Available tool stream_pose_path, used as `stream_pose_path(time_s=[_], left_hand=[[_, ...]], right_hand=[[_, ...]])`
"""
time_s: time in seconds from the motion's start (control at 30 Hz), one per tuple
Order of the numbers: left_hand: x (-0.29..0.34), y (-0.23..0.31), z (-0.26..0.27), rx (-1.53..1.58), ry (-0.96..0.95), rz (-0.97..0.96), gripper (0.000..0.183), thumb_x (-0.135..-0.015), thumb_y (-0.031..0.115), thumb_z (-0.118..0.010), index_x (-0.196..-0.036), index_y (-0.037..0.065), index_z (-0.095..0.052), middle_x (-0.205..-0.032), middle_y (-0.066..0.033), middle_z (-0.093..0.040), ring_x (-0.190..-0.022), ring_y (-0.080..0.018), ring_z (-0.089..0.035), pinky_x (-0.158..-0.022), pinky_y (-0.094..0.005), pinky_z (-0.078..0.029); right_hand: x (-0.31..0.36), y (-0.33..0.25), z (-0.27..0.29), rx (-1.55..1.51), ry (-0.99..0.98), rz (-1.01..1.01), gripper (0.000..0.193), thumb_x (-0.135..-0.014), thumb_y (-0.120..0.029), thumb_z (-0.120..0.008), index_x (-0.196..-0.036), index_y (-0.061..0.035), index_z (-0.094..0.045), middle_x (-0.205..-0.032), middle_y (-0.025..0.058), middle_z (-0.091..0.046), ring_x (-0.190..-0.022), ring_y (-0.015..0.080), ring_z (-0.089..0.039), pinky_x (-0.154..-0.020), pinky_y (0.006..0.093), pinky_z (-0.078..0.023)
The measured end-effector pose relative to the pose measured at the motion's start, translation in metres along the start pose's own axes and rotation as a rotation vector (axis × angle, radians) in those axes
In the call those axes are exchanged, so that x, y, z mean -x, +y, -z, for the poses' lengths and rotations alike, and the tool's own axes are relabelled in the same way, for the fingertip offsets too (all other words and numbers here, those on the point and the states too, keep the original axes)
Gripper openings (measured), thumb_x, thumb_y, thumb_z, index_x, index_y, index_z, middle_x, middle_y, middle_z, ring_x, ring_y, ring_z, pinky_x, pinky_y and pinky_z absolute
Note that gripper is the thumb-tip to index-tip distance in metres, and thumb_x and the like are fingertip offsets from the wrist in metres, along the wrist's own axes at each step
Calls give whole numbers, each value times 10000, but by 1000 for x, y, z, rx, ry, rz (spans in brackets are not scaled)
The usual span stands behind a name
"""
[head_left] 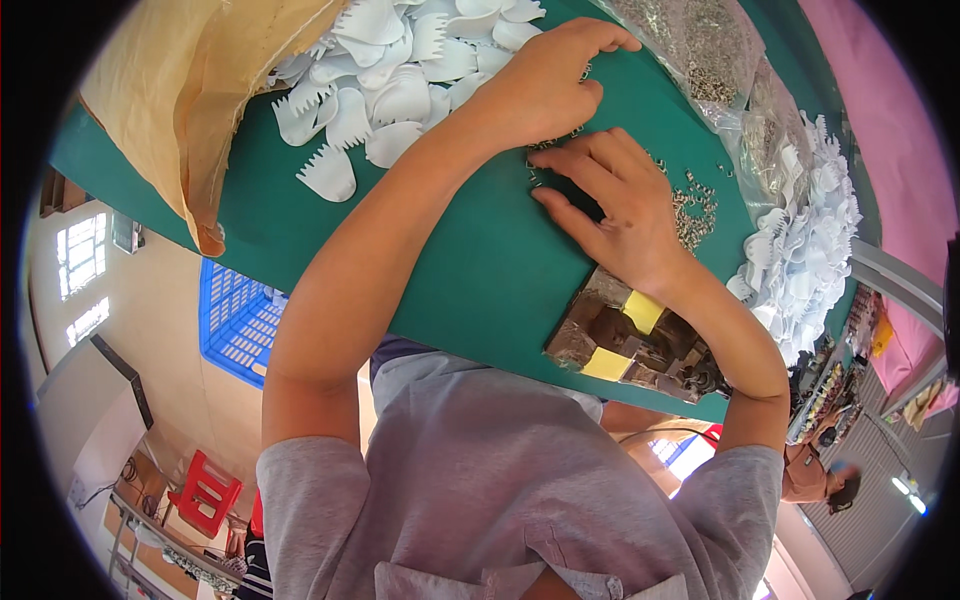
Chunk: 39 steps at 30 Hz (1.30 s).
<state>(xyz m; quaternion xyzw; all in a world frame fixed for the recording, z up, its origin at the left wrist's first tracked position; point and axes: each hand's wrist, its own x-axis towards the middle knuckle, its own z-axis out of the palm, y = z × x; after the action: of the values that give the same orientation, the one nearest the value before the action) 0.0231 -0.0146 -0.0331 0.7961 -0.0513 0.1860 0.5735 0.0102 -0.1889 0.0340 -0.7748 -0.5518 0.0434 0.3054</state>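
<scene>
My left hand [550, 85] reaches over the green table, a finger stretched to the right and the thumb apart from it. Small metal clips [586, 72] show between that finger and thumb. Just nearer, my right hand [625, 205] is bent over the table, thumb and fingertips apart. A few clips lie by its fingertips, and I see none gripped. A loose pile of the same clips [692, 212] lies to the right of this hand. White plastic pieces with comb-like teeth [400, 95] are heaped beyond my left forearm.
A metal block fixture with yellow patches [610, 335] sits at the near table edge, under my right forearm. Clear bags of clips [715, 85] and more white pieces [805, 240] lie right. A brown paper sack [190, 110] stands left; a blue crate [235, 325] is below.
</scene>
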Motion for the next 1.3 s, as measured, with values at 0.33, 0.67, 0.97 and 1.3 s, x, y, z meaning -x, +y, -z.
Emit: stream_pose_path(time_s=[0.33,0.67,0.97,1.3], left_hand=[[0,1,0,7,-14,22,525,-860,-42,-546,-1366,71,-627,-1351,-177,-635,-1258,-345,-622,-1045,-406,-511],[1,5,2,27,-27,91,517,-877,-37,-548,-1373,86,-626,-1355,-174,-634,-1224,-333,-642,-1017,-389,-525],[1,11,9,69,-48,78,529,-871,-88,-494,-1361,62,-624,-1364,-170,-627,-1241,-336,-635,-1030,-407,-520],[2,19,15,110,-89,172,576,-913,-135,-484,-1425,99,-603,-1398,-69,-630,-1331,-239,-574,-1076,-363,-491]], right_hand=[[1,-2,-1,-51,-16,9,257,-804,-91,-830,-1039,-83,-726,-973,66,-634,-876,280,-592,-772,397,-523],[32,2,30,58,-58,24,186,-796,-37,-815,-954,-68,-720,-951,61,-638,-882,273,-606,-751,394,-521],[16,16,36,133,47,-53,196,-851,-100,-802,-1035,-78,-739,-995,63,-690,-921,276,-626,-827,402,-492],[-4,27,6,77,113,-89,244,-840,-124,-818,-1062,-87,-723,-924,52,-656,-896,272,-631,-809,404,-506]])
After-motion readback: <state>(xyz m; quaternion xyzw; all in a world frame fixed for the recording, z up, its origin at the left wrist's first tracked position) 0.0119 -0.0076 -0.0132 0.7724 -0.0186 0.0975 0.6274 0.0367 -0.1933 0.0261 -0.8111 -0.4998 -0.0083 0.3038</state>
